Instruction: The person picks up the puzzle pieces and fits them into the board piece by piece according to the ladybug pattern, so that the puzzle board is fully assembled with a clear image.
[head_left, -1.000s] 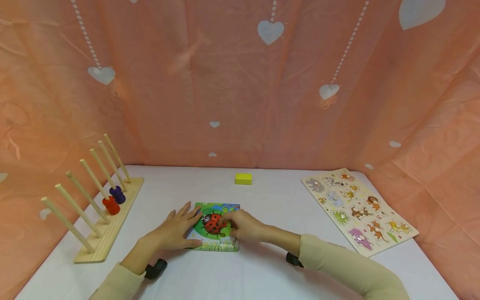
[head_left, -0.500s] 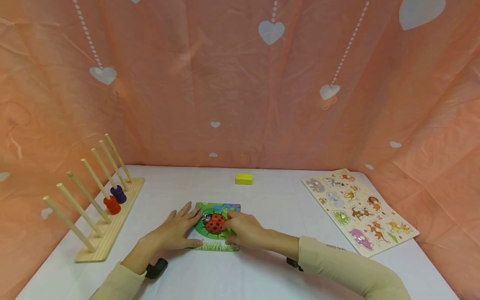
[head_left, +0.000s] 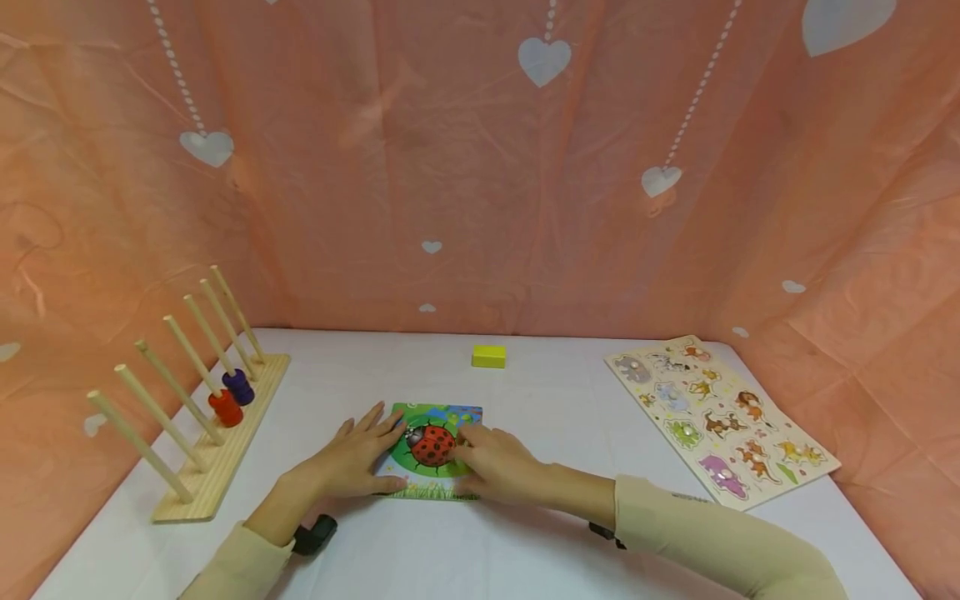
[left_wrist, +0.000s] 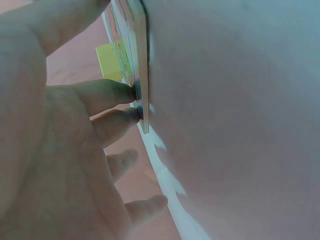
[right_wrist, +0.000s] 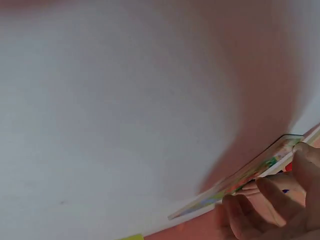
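A small ladybug jigsaw puzzle lies flat on the white table, its picture showing a red ladybug on green. My left hand rests on the puzzle's left side with fingers spread, thumb near the lower edge. In the left wrist view, two fingertips touch the board's edge. My right hand is over the puzzle's right side, bent fingers and thumb a little apart around a puzzle piece that they mostly cover. The right wrist view has these fingertips right at the puzzle surface.
A wooden rack with upright pegs stands at the left, bearing red rings and purple rings. Behind the puzzle sits a yellow block. At the right lies an animal peg puzzle board.
One second ago my right hand pinched a tilted green and white piece over the puzzle's lower right. Now that piece is down at the surface under my fingers. My left hand has stayed put.
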